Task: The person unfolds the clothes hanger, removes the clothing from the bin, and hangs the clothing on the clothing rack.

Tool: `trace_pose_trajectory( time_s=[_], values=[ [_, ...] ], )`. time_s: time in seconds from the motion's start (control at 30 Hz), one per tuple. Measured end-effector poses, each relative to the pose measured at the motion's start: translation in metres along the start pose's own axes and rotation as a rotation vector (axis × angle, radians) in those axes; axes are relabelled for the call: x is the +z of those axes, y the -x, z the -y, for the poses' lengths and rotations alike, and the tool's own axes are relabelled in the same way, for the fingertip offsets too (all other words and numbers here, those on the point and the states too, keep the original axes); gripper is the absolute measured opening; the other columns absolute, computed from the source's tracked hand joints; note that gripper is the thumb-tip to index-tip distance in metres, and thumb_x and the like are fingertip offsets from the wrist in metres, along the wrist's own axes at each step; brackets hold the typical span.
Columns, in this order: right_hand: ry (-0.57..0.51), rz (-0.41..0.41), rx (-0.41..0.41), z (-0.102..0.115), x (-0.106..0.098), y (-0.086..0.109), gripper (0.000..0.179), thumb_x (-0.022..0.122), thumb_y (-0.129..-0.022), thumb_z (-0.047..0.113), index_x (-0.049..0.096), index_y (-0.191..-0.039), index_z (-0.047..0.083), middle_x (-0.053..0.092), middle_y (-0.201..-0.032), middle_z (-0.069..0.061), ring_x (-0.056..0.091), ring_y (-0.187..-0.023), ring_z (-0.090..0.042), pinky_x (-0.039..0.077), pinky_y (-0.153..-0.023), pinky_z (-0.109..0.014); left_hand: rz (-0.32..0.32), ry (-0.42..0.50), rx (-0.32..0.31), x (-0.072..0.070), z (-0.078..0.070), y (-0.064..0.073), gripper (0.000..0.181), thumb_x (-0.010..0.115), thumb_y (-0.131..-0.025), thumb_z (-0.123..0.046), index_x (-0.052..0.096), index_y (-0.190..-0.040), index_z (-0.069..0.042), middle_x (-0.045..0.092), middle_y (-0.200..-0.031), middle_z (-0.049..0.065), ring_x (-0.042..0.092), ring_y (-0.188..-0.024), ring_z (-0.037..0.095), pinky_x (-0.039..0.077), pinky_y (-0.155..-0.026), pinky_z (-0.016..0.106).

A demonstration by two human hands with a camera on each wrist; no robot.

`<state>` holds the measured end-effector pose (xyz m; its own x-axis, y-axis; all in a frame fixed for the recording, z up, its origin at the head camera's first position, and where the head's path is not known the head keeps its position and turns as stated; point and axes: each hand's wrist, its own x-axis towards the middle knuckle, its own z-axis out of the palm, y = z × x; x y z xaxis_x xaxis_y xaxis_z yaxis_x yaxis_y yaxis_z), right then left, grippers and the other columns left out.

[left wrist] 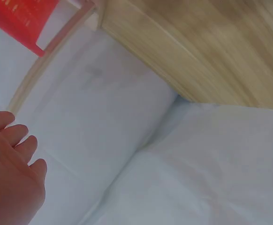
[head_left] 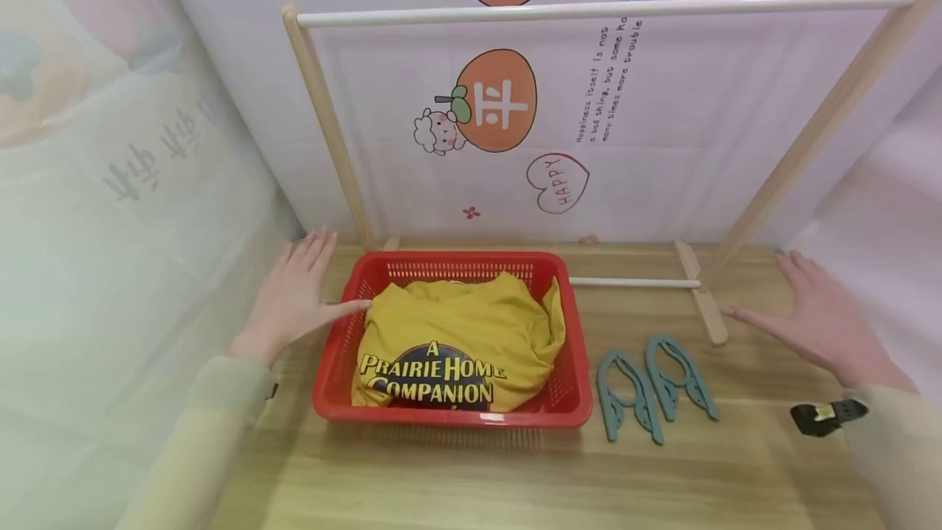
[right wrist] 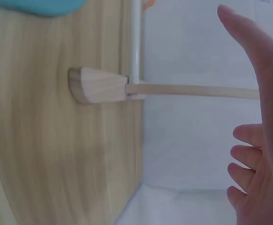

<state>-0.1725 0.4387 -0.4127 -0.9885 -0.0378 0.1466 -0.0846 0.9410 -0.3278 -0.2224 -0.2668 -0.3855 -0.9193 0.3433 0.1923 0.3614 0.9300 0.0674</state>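
Note:
A red plastic basket (head_left: 450, 415) stands on the wooden tabletop with a bundled yellow T-shirt (head_left: 456, 317) inside; its printed front faces up. My left hand (head_left: 294, 293) is held at the basket's left side, fingers spread and thumb pointing toward the shirt. Whether that thumb touches the basket rim I cannot tell. On the far right my right hand (head_left: 820, 317) hovers with straight fingers, holding nothing, nearest to the rack's right foot (head_left: 710, 313). Two grey-green folding hangers (head_left: 629, 395) lie side by side between the basket and the right hand.
Behind the basket rises a wooden rack with a white top rod (head_left: 603, 8) and a low white bar (head_left: 633, 283). Printed white cloth (head_left: 412, 186) covers the back and both sides. A black strap (head_left: 827, 415) is at the right wrist.

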Motion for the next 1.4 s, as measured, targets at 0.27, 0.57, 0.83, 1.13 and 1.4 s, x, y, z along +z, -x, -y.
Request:
trace_pose_trajectory(
  time_s=[0.27,0.57,0.83,1.13,1.4],
  values=[
    [-0.13,-0.004,-0.005,0.012,-0.002,0.012,0.105,0.075,-0.091,0.05,0.017,-0.158,-0.006,0.01,-0.163,-0.032,0.01,-0.145,-0.058,0.004,-0.112,-0.074,-0.015,-0.014,0.069,0.005,-0.017,0.019,0.12,0.055,-0.084,-0.082,0.017,-0.16,0.002,0.015,-0.166,0.022,0.014,-0.152,0.037,0.008,-0.123,0.053],
    [-0.088,0.048,-0.018,0.023,0.013,0.025,0.103,0.078,-0.086,0.054,0.032,-0.154,-0.007,0.035,-0.148,-0.041,0.034,-0.125,-0.067,0.029,-0.092,-0.081,-0.024,0.037,0.08,0.011,-0.031,0.056,0.123,0.064,-0.081,-0.078,0.013,-0.161,0.0,0.016,-0.166,0.021,0.014,-0.152,0.037,0.013,-0.122,0.053],
    [-0.073,0.084,-0.049,0.034,0.034,0.047,0.098,0.079,-0.085,0.055,0.04,-0.149,-0.008,0.044,-0.14,-0.042,0.044,-0.117,-0.066,0.037,-0.089,-0.08,-0.048,0.06,0.08,0.018,-0.041,0.093,0.129,0.066,-0.078,-0.079,0.008,-0.161,0.0,0.01,-0.167,0.019,0.012,-0.153,0.036,0.012,-0.122,0.054],
    [-0.12,0.143,-0.049,0.039,0.053,0.061,0.099,0.082,-0.082,0.054,0.042,-0.147,-0.01,0.043,-0.142,-0.04,0.041,-0.123,-0.065,0.034,-0.093,-0.079,-0.006,0.066,0.051,0.029,-0.051,0.109,0.128,0.062,-0.078,-0.083,0.014,-0.16,0.004,0.011,-0.167,0.021,0.009,-0.153,0.034,0.017,-0.121,0.055],
    [-0.141,0.128,-0.088,0.042,0.064,0.067,0.098,0.087,-0.077,0.05,0.047,-0.141,-0.013,0.047,-0.139,-0.039,0.044,-0.122,-0.063,0.035,-0.095,-0.078,0.008,0.084,0.027,0.032,-0.053,0.108,0.129,0.062,-0.078,-0.083,0.01,-0.161,0.001,0.006,-0.168,0.017,0.006,-0.154,0.033,0.011,-0.123,0.05]
  ],
)
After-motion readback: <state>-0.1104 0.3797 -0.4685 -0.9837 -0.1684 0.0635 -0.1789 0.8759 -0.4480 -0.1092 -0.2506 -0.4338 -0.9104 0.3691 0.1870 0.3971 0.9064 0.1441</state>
